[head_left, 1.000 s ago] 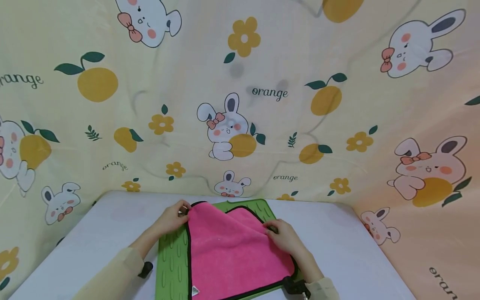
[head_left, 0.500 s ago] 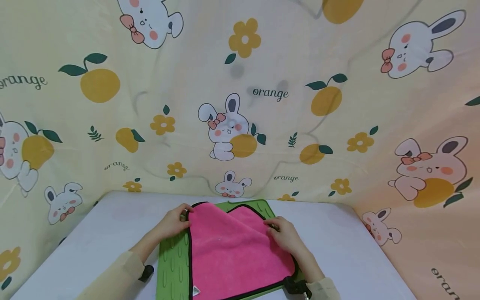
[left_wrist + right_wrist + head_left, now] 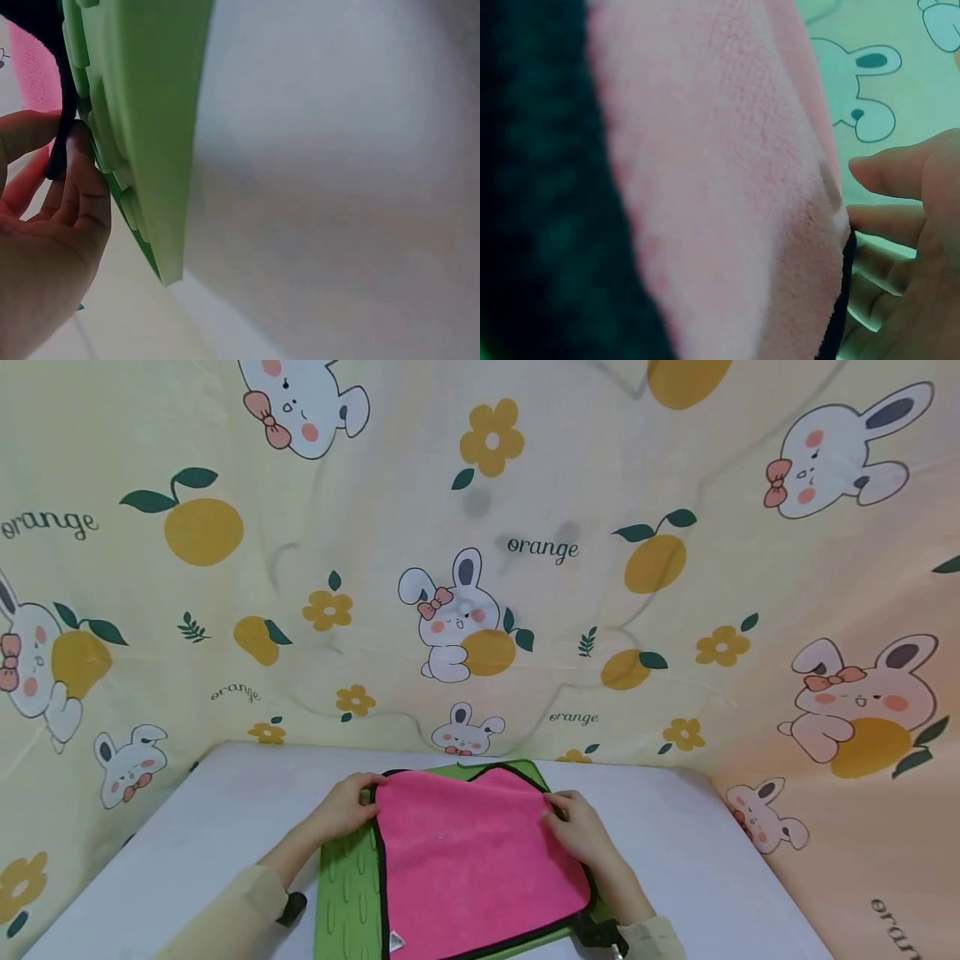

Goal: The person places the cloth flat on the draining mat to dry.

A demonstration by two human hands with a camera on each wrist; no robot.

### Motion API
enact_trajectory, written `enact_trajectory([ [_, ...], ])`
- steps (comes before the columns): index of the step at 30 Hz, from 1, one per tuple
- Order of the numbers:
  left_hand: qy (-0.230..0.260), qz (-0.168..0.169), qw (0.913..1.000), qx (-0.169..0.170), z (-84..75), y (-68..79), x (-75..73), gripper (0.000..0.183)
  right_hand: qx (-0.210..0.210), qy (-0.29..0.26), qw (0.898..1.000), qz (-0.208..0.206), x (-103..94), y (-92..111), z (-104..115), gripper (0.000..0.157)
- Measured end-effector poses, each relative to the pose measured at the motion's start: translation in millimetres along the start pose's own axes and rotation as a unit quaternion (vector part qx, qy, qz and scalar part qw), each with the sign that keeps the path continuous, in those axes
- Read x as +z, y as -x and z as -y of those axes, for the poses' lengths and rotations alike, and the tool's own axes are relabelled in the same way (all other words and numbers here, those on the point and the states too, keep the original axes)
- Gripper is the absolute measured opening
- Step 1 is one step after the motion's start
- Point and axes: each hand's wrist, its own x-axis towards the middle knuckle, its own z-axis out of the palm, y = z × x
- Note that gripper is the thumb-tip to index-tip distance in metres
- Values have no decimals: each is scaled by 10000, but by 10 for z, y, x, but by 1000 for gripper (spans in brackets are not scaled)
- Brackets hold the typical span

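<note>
A pink towel (image 3: 480,860) with black trim and a small white tag lies over a green ridged board (image 3: 347,893), which resembles a washboard. My left hand (image 3: 343,808) pinches the towel's black edge at the upper left corner. In the left wrist view, those fingers (image 3: 91,196) are close beside the board's ridges. At the upper right, my right hand (image 3: 581,831) holds the towel's edge. Seen from the right wrist, the index fingertip meets the towel (image 3: 727,180) near its trim, with the thumb (image 3: 892,169) lifted a little apart from it.
The board lies on a white table (image 3: 232,810), whose surface extends to both sides. A printed cloth backdrop (image 3: 420,493) with rabbits and oranges hangs behind the table. Black camera mounts (image 3: 292,908) sit near both wrists.
My right hand has moved slightly right and away from me, drawing the towel's upper right part outward. The diagonal fold has flattened. My left hand has shifted slightly at its corner.
</note>
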Motion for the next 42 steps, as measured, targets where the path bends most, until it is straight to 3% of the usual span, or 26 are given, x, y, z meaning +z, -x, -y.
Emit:
enact_trajectory([
  [10,-358,340,9987,-84,20,-1,32,42,139,15,9993,346,-20,-17,12,36],
  [18,-446,286,9984,-217,-3,5,54,43,-526,287,9973,432,-98,-328,128,30],
  [30,-655,225,9972,-288,-43,-79,69,41,-1347,768,9833,948,137,-900,57,23],
  [36,-633,234,9976,-169,-53,-43,44,40,-1405,1069,9792,1004,273,-975,-36,25],
  [42,-634,224,9975,-217,-65,6,33,40,-1340,922,9824,916,341,-973,-59,28],
])
